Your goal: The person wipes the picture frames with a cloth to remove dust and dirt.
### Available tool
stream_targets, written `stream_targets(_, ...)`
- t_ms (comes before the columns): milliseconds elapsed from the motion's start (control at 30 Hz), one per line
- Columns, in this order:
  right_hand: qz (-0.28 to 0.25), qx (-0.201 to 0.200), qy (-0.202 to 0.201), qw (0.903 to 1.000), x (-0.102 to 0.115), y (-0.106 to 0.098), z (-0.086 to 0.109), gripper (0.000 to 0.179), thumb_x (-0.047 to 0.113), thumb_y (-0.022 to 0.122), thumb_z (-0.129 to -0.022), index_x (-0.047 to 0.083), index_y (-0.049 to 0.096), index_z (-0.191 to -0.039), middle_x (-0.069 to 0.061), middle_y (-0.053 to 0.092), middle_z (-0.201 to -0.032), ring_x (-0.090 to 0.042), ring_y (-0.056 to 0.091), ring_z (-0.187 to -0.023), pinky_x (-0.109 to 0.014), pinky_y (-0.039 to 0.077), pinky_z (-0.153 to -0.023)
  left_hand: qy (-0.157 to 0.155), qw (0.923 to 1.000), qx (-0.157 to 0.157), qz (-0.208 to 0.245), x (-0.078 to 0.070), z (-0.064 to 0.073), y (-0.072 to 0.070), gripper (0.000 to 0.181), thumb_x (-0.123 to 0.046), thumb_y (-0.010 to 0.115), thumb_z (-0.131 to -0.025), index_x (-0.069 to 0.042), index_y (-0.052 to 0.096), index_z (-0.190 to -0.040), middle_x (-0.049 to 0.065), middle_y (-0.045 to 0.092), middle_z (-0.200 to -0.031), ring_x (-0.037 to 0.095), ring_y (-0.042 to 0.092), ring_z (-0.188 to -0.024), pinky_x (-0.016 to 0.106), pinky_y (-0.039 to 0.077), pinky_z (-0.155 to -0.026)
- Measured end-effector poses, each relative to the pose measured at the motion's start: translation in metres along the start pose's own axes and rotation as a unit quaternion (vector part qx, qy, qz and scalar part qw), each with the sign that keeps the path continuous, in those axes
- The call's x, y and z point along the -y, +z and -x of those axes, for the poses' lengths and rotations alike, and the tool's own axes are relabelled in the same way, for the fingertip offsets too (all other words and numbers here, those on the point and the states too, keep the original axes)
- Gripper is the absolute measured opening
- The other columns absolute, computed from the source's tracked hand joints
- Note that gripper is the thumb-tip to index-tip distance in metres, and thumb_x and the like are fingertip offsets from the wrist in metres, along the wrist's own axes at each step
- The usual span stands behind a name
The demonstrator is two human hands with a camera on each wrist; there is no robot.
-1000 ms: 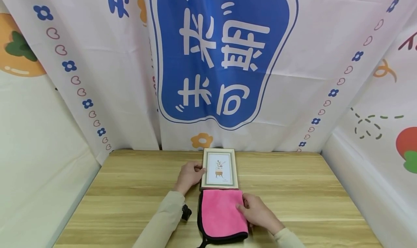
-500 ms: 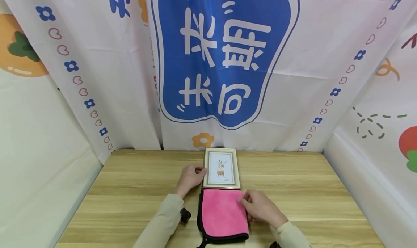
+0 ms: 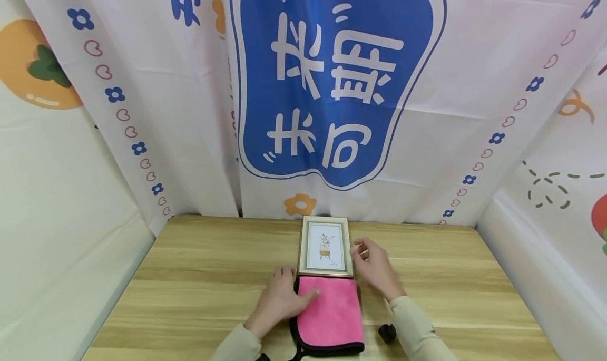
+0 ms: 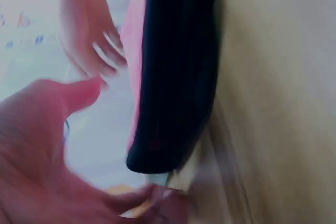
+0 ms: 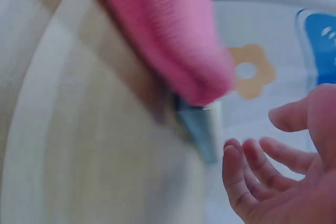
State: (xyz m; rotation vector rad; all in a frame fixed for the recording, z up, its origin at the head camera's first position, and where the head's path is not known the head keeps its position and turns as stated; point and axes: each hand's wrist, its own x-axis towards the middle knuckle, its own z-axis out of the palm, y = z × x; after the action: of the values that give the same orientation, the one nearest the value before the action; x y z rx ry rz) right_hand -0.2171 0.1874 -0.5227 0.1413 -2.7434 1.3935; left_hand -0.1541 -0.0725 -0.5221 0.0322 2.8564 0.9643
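A pale cream picture frame (image 3: 325, 269) with a potted plant print lies on the table in the head view. Against its near edge lies a folded pink cloth (image 3: 334, 316) with black edging and a black loop. My left hand (image 3: 278, 299) is at the cloth's upper left corner, fingers spread, thumb reaching over the pink face. In the left wrist view this hand (image 4: 37, 150) curves around the cloth's black edge (image 4: 178, 77) without gripping it. My right hand (image 3: 375, 266) hovers by the right side of the frame, fingers loosely bent, holding nothing in the right wrist view.
The wooden table (image 3: 208, 276) ends at a white printed curtain (image 3: 427, 155) just behind the picture frame. White cloth walls (image 3: 61, 203) enclose both sides. A black wrist camera (image 3: 387, 333) sits by the right sleeve.
My left hand has moved from the frame's left side toward me, to the cloth. My right hand has let go of the cloth's right edge and moved up beside the frame.
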Motion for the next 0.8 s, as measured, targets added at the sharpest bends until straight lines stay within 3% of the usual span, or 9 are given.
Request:
stream_targets(100,-0.014,-0.006,0.029,0.9995,-0.015,0.010,-0.010,0.028,0.018,0.068,-0.104,0.001,0.065,-0.126,-0.008,0.068,-0.098,-0.017,0.066,-0.082,-0.033,0.056,-0.076,-0.015,0.9987,0.019,-0.045,-0.004,0.012,0.004,0.108,-0.072,0.088,-0.071,0.007,0.056,-0.138,0.027,0.057,-0.133,0.043,0.060,-0.122,0.061,0.055,-0.096)
stream_targets(200,-0.016,-0.004,0.052,0.9985,-0.026,0.015,-0.015,0.023,0.020,0.070,-0.103,0.002,0.066,-0.117,-0.008,0.068,-0.094,-0.016,0.063,-0.076,-0.033,0.054,-0.072,-0.015,0.9979,0.023,-0.059,-0.007,0.017,0.007,0.109,-0.067,0.093,-0.068,0.009,0.058,-0.137,0.029,0.056,-0.135,0.043,0.061,-0.119,0.061,0.057,-0.092)
stream_targets(333,-0.037,0.005,0.064,0.9972,-0.036,0.018,-0.018,0.026,0.021,0.074,-0.101,0.002,0.067,-0.117,-0.006,0.064,-0.087,-0.016,0.059,-0.069,-0.030,0.052,-0.065,0.001,0.9994,0.021,-0.029,-0.008,0.021,0.015,0.086,-0.050,0.097,-0.072,0.012,0.065,-0.123,0.029,0.058,-0.133,0.040,0.064,-0.111,0.058,0.058,-0.089)
stream_targets(533,-0.105,0.017,0.078,0.9913,-0.044,0.023,-0.021,0.047,0.021,0.076,-0.099,0.004,0.063,-0.141,-0.003,0.061,-0.081,-0.014,0.056,-0.059,-0.029,0.049,-0.051,0.054,0.9970,0.029,0.047,-0.006,0.025,0.020,0.037,-0.026,0.089,-0.079,0.001,0.066,-0.091,0.013,0.063,-0.095,0.024,0.058,-0.082,0.043,0.056,-0.073)
stream_targets(667,-0.116,0.015,0.072,0.9905,-0.044,0.027,-0.022,0.054,0.023,0.076,-0.100,0.006,0.060,-0.148,-0.003,0.062,-0.081,-0.013,0.055,-0.058,-0.029,0.047,-0.052,0.066,0.9863,0.041,0.146,-0.004,0.026,0.014,0.028,-0.015,0.080,-0.083,0.001,0.069,-0.103,0.013,0.069,-0.096,0.023,0.063,-0.084,0.042,0.057,-0.072)
stream_targets(800,-0.120,0.014,0.071,0.9901,-0.044,0.028,-0.023,0.054,0.023,0.076,-0.100,0.004,0.061,-0.149,-0.003,0.065,-0.083,-0.013,0.055,-0.058,-0.028,0.047,-0.053,0.049,0.9612,0.071,0.262,-0.004,0.028,0.002,0.056,-0.008,0.074,-0.092,0.015,0.053,-0.139,0.032,0.067,-0.126,0.037,0.068,-0.110,0.054,0.060,-0.091)
